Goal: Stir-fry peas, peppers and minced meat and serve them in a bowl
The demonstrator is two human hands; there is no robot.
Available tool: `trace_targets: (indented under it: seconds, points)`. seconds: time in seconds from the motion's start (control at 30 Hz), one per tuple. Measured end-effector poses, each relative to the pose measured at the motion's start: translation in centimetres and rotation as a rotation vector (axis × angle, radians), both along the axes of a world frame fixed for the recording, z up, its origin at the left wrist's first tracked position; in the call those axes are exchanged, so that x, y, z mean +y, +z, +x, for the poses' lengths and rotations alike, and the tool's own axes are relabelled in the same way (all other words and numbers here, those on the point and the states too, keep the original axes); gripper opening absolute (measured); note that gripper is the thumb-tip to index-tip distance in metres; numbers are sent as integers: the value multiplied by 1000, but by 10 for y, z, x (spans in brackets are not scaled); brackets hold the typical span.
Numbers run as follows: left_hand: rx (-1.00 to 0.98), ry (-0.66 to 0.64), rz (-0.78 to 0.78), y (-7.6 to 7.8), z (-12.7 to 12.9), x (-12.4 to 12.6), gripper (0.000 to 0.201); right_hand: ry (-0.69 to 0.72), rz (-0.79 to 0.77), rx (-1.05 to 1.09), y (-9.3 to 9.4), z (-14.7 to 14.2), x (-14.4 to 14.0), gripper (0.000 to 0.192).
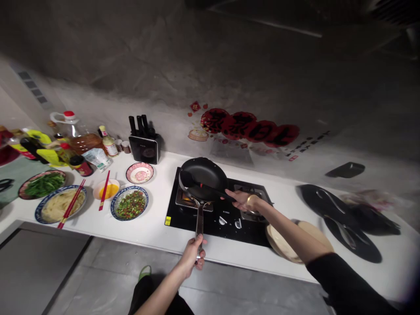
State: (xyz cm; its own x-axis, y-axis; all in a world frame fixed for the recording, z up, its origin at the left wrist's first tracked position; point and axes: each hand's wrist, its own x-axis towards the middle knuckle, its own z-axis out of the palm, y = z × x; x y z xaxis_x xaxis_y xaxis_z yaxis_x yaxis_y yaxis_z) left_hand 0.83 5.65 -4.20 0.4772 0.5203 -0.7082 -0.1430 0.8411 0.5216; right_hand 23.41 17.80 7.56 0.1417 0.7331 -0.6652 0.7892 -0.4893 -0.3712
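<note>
My left hand (194, 252) grips the pan (203, 178) handle; my right hand (243, 200) clasps the spatula (210, 188). I'd keep the pan steady over the burner (193, 200).

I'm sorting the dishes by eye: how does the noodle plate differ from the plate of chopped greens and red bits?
The noodle plate holds pale strands, with red chopsticks laid across it; the chopped-greens plate holds a green and red mix with nothing across it. The noodle plate looks wider. Both have blue patterned rims and sit on the white counter.
</note>
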Motion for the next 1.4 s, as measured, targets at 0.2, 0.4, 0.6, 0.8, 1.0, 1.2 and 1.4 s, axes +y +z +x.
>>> trace_targets:
  seconds: [0.2, 0.4, 0.6, 0.8, 1.0, 1.2, 1.4]
  points:
    - [46, -65, 125, -7, -3, -1, 58, -331, -233, 516, -18, 37, -42, 55]
    - [494, 354, 662, -28, -40, 31, 42, -464, -209, 657, -22, 41, -64, 48]
    - [594, 540, 916, -24, -82, 61, 25, -417, 167, 346, -22, 24, -52, 48]
    - [653, 534, 911, -19, -89, 55, 25, -333, 72, 287, -21, -16, -38, 42]
    - [734, 536, 983, -13, -103, 65, 23, -491, -202, 606, -5, -7, -59, 42]
    - [852, 442, 1258, 22, -95, 99, 18, -754, -326, 941, -20, 20, -82, 37]
    - [1093, 254, 1422, 46, -77, 133, 18, -794, -371, 1039, -49, 18, -98, 41]
